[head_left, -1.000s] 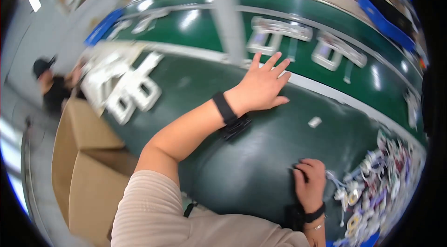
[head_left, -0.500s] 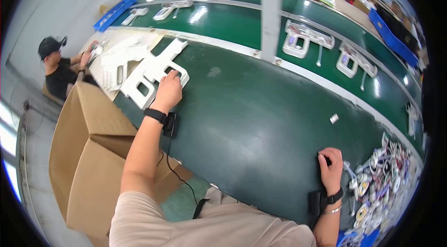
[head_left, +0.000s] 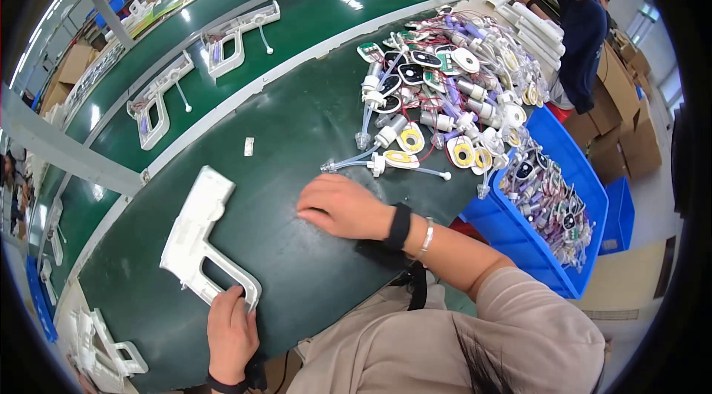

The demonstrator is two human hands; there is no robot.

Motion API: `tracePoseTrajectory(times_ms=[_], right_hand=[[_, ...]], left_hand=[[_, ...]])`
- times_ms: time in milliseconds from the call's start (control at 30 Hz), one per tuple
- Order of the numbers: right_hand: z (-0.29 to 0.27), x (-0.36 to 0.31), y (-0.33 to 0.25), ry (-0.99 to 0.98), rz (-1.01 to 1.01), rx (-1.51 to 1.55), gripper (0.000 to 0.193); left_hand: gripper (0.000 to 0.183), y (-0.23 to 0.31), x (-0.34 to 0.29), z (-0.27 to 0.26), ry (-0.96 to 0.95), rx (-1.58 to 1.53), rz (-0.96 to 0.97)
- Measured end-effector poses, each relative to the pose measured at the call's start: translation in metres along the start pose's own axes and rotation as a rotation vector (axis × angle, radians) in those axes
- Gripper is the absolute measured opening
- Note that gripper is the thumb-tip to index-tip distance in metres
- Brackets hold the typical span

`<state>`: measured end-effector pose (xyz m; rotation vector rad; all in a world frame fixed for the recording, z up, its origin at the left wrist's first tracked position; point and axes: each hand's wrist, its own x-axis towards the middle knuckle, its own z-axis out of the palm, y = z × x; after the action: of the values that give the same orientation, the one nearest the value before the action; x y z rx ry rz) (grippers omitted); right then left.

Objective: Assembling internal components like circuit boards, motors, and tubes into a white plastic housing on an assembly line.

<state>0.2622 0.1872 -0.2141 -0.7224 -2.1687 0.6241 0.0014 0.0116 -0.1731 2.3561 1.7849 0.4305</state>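
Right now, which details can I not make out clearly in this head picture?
All in the head view:
Right hand: its palm, and anything under it, is hidden by the back of the hand.
White housing: its underside is hidden by its own body.
Blue bin: its floor is covered by parts.
Small white piece: its markings are too small.
Left hand: its forearm is cut off by the lower edge.
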Motion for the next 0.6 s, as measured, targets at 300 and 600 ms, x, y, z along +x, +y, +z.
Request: tracePoseTrajectory(times_ms=[300,600], right_hand=[[-0.193,0.018,0.076,0.38,0.202,-0.823,0.019],[-0.2,0.046,0.117,-0.07,0.664,-1.081,0.039]], left_hand=[[0.037,0.006,-0.011,-0.02,0.011,-0.044,0.014],[0.039,0.008,-0.012,-0.015,0.171,-0.083,-0.036]])
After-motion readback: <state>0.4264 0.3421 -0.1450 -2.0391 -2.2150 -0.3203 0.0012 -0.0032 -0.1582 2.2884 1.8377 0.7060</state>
